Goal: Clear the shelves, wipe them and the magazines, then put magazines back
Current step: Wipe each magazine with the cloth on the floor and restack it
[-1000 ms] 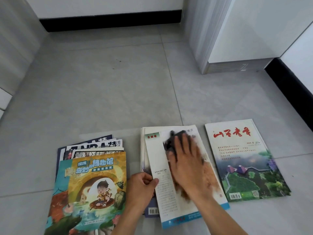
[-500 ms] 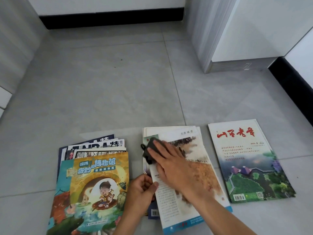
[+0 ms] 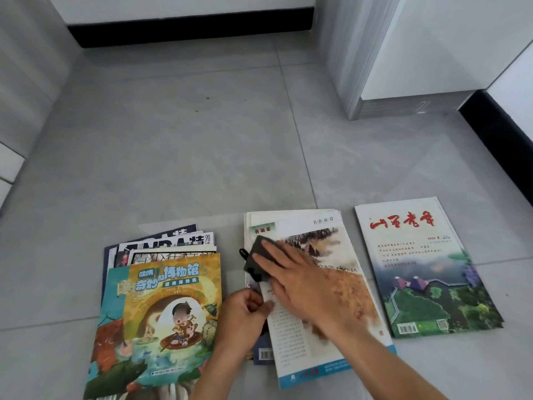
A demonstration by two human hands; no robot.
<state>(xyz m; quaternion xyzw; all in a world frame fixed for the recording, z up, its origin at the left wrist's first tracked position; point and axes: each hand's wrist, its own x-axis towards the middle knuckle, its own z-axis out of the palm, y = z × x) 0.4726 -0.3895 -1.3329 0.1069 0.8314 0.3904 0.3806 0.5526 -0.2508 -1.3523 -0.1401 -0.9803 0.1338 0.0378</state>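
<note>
Two hands busy: right hand [image 3: 300, 280] flat, pressing dark cloth [image 3: 259, 256] on middle magazine [image 3: 340, 301]; left hand [image 3: 245, 311] pinching its edge. Hard swipe could crease cover tbh.

Three magazine groups flat on floor: left pile [image 3: 161, 307], middle magazine [image 3: 331, 284] under dark cloth [image 3: 261, 256], right magazine [image 3: 424, 267]

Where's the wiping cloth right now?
The dark cloth lies under the right hand, on the middle magazine's upper left corner, beside the cartoon-cover stack.
</note>
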